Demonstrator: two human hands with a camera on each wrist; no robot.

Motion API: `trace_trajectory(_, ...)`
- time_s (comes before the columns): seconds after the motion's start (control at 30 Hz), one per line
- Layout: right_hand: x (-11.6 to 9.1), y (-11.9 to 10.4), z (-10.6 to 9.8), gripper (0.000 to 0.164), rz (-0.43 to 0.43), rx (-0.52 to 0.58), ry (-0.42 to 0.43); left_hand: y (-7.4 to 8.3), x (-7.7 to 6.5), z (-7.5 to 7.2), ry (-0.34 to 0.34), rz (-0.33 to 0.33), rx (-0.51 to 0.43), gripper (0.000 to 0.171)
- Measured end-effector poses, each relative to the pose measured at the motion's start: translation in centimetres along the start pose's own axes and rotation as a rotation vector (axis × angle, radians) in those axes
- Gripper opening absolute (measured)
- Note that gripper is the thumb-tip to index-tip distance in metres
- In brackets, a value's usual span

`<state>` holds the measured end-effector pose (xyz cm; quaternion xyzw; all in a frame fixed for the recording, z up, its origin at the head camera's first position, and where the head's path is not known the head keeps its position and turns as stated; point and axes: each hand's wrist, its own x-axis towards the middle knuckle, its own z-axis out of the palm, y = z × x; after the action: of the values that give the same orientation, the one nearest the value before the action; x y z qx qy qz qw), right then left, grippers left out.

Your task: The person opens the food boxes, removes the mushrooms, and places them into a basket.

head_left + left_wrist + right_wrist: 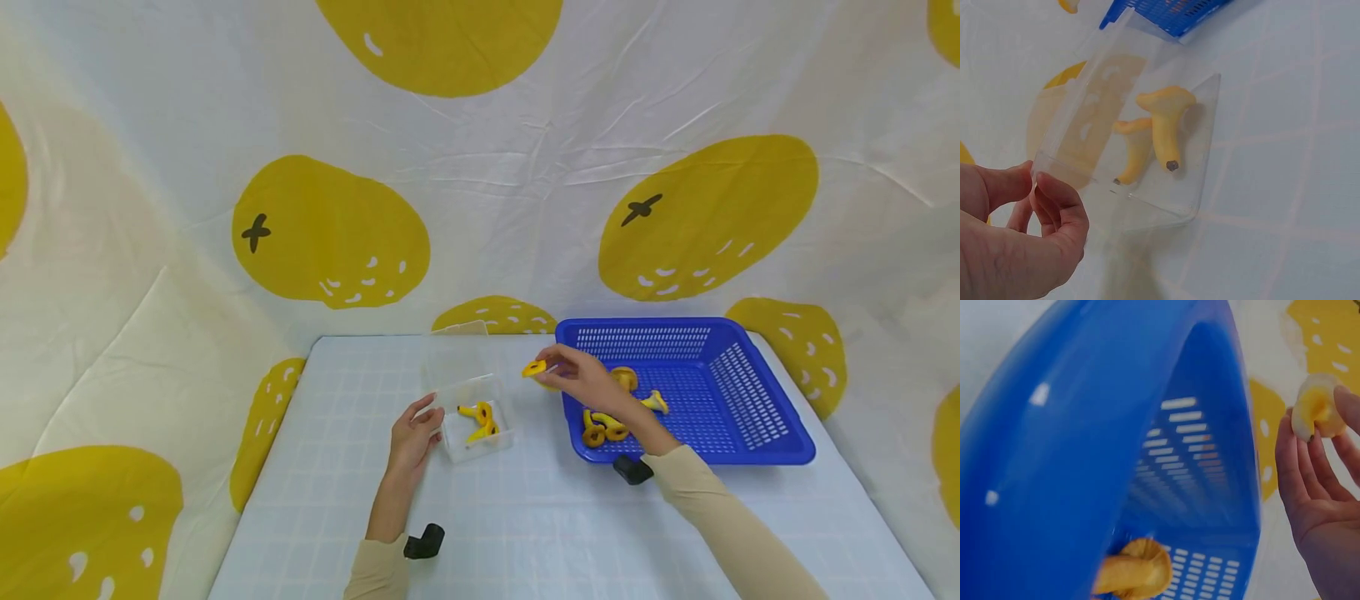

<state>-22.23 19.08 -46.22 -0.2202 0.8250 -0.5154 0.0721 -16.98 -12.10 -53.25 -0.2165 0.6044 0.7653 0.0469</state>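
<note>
My left hand (414, 433) pinches the edge of a clear plastic box (1194, 209) between thumb and index finger. Two yellow chanterelle mushrooms (1166, 128) lie inside the box, and its clear lid (459, 354) stands raised at the back. Between the box and a blue basket (776, 408), my right hand (588, 382) holds up another yellow chanterelle (1317, 406) by its fingertips, in the air. Several more chanterelles lie at the left part of the basket, one of them a brownish-yellow mushroom (1147, 569) seen close in the right wrist view.
The basket has slotted walls and a raised rim, and stands on the right of the table (315, 500). A pale cloth with large yellow fruit shapes (330, 229) hangs behind and beside the table. Dark wrist cameras (425, 542) sit on both sleeves.
</note>
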Motion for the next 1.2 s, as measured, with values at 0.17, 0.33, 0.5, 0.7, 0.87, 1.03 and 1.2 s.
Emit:
trace_trajectory(0.17,-0.9,1.0,-1.5,0.032,0.041,0.022,0.034,0.0,0.0,-0.1,0.0,-0.007,0.01,0.047)
trace_trajectory(0.33,-1.8,1.7,-2.9,0.035,0.087,-0.008,0.063,0.1,0.0,-0.1,0.007,-0.006,0.011,0.047)
trace_trajectory(0.5,-3.0,2.2,-4.2,0.037,0.109,-0.032,0.088,0.1,0.2,0.0,0.009,-0.009,0.018,0.046)
trace_trajectory(0.7,-4.6,2.8,-5.6,0.039,0.154,-0.055,0.107,-0.1,0.2,-0.1,-0.002,0.003,0.018,0.047)
trace_trajectory(0.87,-6.0,3.4,-6.6,0.042,0.195,-0.088,0.141,-0.2,0.2,-0.4,-0.025,0.026,-0.007,0.047)
trace_trajectory(1.03,-7.6,4.9,-7.5,0.043,0.232,-0.127,0.164,-0.3,0.1,-0.4,-0.029,0.024,-0.011,0.048)
trace_trajectory(1.2,-9.3,6.3,-8.5,0.045,0.247,-0.152,0.17,-0.3,0.2,-0.4,-0.033,0.027,-0.004,0.047)
